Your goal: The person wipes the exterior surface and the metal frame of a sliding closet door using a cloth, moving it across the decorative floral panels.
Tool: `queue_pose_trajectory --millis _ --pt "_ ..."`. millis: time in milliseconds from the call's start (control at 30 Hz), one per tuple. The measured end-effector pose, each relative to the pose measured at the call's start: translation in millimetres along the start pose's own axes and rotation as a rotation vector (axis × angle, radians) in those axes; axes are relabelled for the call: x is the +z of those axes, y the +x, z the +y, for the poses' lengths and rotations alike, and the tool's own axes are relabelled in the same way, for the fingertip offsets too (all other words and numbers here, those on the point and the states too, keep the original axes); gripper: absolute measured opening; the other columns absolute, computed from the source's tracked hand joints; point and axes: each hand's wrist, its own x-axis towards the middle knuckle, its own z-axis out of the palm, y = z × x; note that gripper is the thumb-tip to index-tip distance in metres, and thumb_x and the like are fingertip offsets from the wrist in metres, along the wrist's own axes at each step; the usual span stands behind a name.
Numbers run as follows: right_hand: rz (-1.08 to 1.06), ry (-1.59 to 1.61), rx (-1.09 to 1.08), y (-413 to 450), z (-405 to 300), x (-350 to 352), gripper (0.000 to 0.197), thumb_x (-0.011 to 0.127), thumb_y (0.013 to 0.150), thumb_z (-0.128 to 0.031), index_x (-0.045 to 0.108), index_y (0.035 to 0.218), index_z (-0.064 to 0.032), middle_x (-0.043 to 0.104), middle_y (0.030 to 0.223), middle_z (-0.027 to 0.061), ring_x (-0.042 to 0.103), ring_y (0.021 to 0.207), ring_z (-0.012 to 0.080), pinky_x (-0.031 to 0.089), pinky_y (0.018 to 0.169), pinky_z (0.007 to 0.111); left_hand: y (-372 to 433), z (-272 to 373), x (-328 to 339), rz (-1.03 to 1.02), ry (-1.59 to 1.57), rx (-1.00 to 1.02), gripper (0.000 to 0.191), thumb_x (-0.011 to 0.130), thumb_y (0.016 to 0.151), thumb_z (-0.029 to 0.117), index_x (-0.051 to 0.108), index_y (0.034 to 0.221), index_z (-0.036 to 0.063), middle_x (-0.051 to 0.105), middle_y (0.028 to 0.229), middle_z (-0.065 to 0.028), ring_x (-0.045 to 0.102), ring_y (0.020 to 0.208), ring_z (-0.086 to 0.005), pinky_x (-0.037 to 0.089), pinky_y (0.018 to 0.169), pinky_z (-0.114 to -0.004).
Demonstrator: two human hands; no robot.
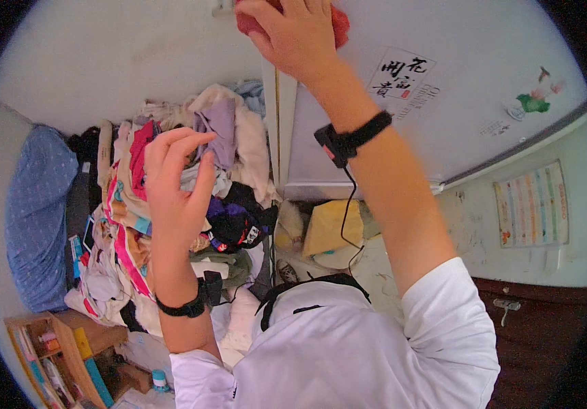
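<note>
My right hand [296, 43] is at the top edge of the view, its fingers over a bunched red cloth [341, 28]. The cloth lies at the left part of a pale flat panel [324, 128] with printed decals; part of it is cut off by the frame. My left hand [178, 179] hangs empty, thumb and fingers apart, above a heap of clothes. In that heap are a lilac garment [216, 128], a bright pink garment [140, 158] and black clothing [239, 220]. Both wrists wear black straps with a cable.
A blue patterned bundle [40, 220] stands against the left wall. A wooden shelf [114, 335] with books is at lower left. A yellow box-like object [334, 227] sits below the panel. On the right are a wall chart [531, 204] and a dark brown door [534, 337] with a latch.
</note>
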Motion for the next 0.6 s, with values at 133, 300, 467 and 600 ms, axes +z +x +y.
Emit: queue_pose_trajectory --millis 133,300,467,600 --pt "-0.071 -0.06 0.031 -75.1 -20.0 16.0 0.03 0.076 0.087 -0.017 0.07 0.116 -0.0188 0.062 0.137 0.0016 0.057 0.128 0.029 0.051 0.099 0.047 -16.6 -48.2 47.3 -0.039 -0.139 -0.153 0.02 0.07 0.098 0.008 0.073 0.117 0.0066 0.068 0.12 -0.0084 0.065 0.109 -0.0218 0.051 0.087 -0.033" --pt "-0.316 -0.046 -0.029 -184.0 -39.6 47.7 0.032 0.073 0.087 -0.024 0.071 0.119 -0.0272 0.057 0.148 -0.0066 0.05 0.136 0.025 0.051 0.101 0.043 -41.5 -90.6 103.3 -0.1 -0.283 -0.347 0.02 0.068 0.099 0.008 0.071 0.119 0.0059 0.067 0.117 -0.0069 0.065 0.105 -0.019 0.052 0.087 -0.033" --pt "-0.458 -0.029 -0.097 -281.5 -55.0 64.9 0.035 0.073 0.085 -0.022 0.071 0.12 -0.0307 0.059 0.146 -0.0113 0.052 0.13 0.0176 0.045 0.102 0.038 -66.8 -112.8 157.0 -0.162 -0.28 -0.445 0.019 0.066 0.099 0.008 0.072 0.117 0.0064 0.066 0.113 -0.0073 0.067 0.1 -0.0209 0.054 0.082 -0.034" --pt "-0.511 -0.013 -0.085 -351.0 -72.6 81.4 0.035 0.071 0.087 -0.023 0.071 0.122 -0.0302 0.057 0.149 -0.0122 0.051 0.132 0.0157 0.043 0.105 0.037 -105.1 -130.2 195.5 -0.159 -0.259 -0.459 0.017 0.065 0.101 0.009 0.072 0.117 0.0064 0.067 0.113 -0.0076 0.067 0.101 -0.0209 0.054 0.081 -0.033"
